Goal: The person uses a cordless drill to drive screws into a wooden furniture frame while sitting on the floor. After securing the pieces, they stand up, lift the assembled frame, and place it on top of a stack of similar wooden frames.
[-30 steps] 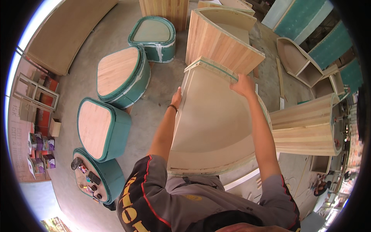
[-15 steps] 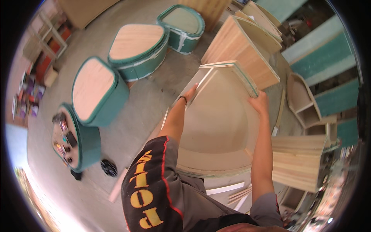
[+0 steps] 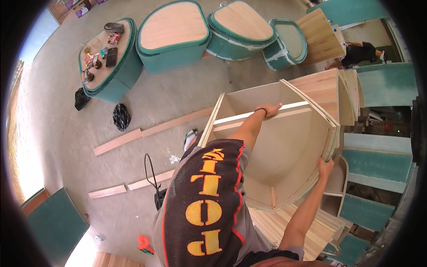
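Observation:
A large curved wooden shell (image 3: 284,151) is in front of me, its hollow side facing up and a pale crossbar (image 3: 235,119) running across the inside. My left hand (image 3: 269,109), with a dark bracelet on the wrist, is closed over this bar, one digit pointing along it. At the right, my right hand (image 3: 325,167) grips the shell's layered outer rim (image 3: 332,141), the fingers partly hidden beneath the edge.
Beyond the shell stand several green-sided rounded cabinets (image 3: 173,62), one with small items on top. Wooden planks (image 3: 118,141) and a black bag (image 3: 121,117) lie on the floor at left. Wooden panels (image 3: 320,84) lean close behind the shell. A person (image 3: 362,52) is at far right.
My view has swung round to the left. The shell now appears turned clockwise and farther right, with both hands still on it: the left on the crossbar, the right on the rim.

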`<state>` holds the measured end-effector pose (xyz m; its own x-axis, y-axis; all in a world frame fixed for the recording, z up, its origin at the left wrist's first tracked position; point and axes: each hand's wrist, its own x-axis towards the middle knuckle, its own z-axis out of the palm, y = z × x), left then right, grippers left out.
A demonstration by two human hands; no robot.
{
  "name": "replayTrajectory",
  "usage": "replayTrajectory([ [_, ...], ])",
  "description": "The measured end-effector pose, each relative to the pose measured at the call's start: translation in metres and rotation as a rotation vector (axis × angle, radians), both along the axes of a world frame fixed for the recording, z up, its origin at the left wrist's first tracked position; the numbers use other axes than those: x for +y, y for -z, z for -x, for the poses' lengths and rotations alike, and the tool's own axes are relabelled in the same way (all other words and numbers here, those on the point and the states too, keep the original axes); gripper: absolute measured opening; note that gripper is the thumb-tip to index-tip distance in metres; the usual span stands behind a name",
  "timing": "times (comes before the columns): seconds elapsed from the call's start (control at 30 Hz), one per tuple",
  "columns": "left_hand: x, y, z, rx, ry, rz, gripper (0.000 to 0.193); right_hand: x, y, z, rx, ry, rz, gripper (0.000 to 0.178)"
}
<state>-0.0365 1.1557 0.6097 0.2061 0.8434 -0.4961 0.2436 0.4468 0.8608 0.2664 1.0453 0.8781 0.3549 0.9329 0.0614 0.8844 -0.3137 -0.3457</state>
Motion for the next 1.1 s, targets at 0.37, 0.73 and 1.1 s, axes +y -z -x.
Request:
replayTrajectory([
  [0.37, -0.163, -0.042, 0.086, 0.121, -0.267, 0.012, 0.102, -0.094, -0.034, 0.066, 0.074, -0.244, 0.015, 0.032],
  [0.73, -0.322, -0.079, 0.105, 0.142, -0.566, 0.024, 0.102, -0.140, -0.072, 0.081, 0.028, -0.554, 0.017, 0.030],
  [1.1, -0.399, -0.114, 0.069, 0.181, -0.916, 0.184, 0.100, -0.091, -0.092, 0.094, -0.032, -0.936, 0.055, 0.038],
])
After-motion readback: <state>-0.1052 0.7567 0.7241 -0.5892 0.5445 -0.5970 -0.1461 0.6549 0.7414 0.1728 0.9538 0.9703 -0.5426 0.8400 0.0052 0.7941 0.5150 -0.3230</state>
